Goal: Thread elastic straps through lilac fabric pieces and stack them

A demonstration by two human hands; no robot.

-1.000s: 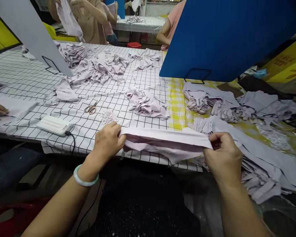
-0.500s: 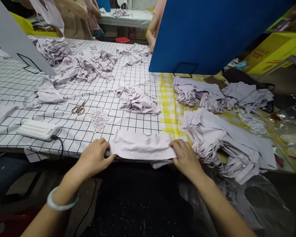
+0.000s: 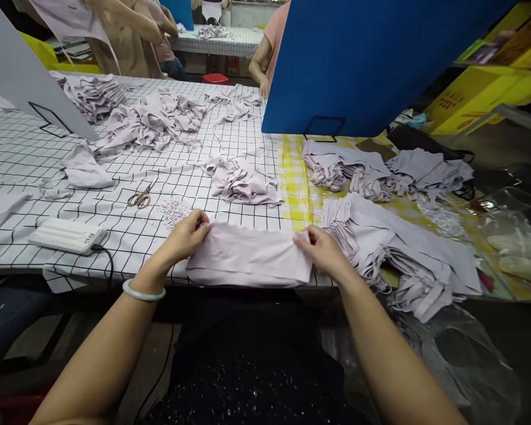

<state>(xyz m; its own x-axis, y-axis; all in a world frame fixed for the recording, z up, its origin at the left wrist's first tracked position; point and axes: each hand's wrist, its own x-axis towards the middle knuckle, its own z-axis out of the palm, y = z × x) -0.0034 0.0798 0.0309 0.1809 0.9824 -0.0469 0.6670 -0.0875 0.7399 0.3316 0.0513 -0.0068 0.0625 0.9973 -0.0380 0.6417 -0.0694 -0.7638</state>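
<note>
A pale pinkish-lilac piece of fabric (image 3: 250,254) lies stretched sideways along the front edge of the table, its far edge raised a little. My left hand (image 3: 188,235) pinches its upper left corner between thumb and fingers. At the upper right corner my right hand (image 3: 321,248) is closed on the same cloth. Just beyond my left hand is a small heap of tiny pale scraps (image 3: 174,211). Right of my right hand lies a layered stack of similar fabric pieces (image 3: 407,236) with narrow strips hanging from it.
Scissors (image 3: 141,196) and a white power bank (image 3: 67,235) with a black cable lie at left. Crumpled cloth pieces (image 3: 243,180) sit mid-table, with a larger pile (image 3: 159,118) behind. A blue panel (image 3: 363,65) and a white panel (image 3: 30,71) stand on the table. Other people work beyond.
Both hands have moved from the cloth's near edge to its far edge, away from me. The cloth's far edge is now held up slightly.
</note>
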